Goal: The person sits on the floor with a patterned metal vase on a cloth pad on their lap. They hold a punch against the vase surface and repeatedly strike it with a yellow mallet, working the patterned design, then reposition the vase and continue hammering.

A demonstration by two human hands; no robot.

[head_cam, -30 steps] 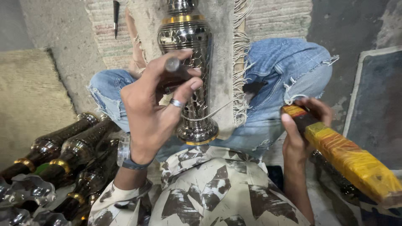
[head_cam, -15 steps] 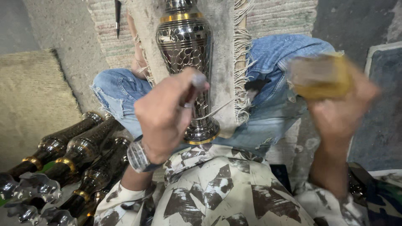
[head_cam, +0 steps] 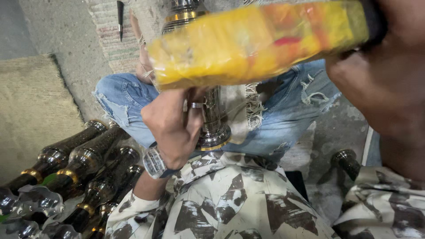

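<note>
An engraved silver and gold metal vase [head_cam: 215, 131] stands upright between my knees in torn blue jeans. My left hand [head_cam: 171, 127], with a ring and a wristwatch, is closed in a fist against the vase's stem. It grips a small metal punch, now mostly hidden behind the mallet. My right hand [head_cam: 384, 75] is raised close to the camera and grips the dark handle of a thick mallet wrapped in yellow and orange tape [head_cam: 256, 42]. The mallet lies blurred across the top of the view, above my left hand, and covers the vase's body.
Several dark engraved metal vases [head_cam: 88, 155] lie side by side at the lower left, next to a coarse burlap mat [head_cam: 31, 102]. A woven rug [head_cam: 110, 31] with a dark pointed tool [head_cam: 120, 13] lies beyond my knees. Another dark metal piece [head_cam: 346, 161] sits lower right.
My right hand has swung the taped mallet up from the lower right to across the top of the view. My left hand stayed at the vase with its tool.
</note>
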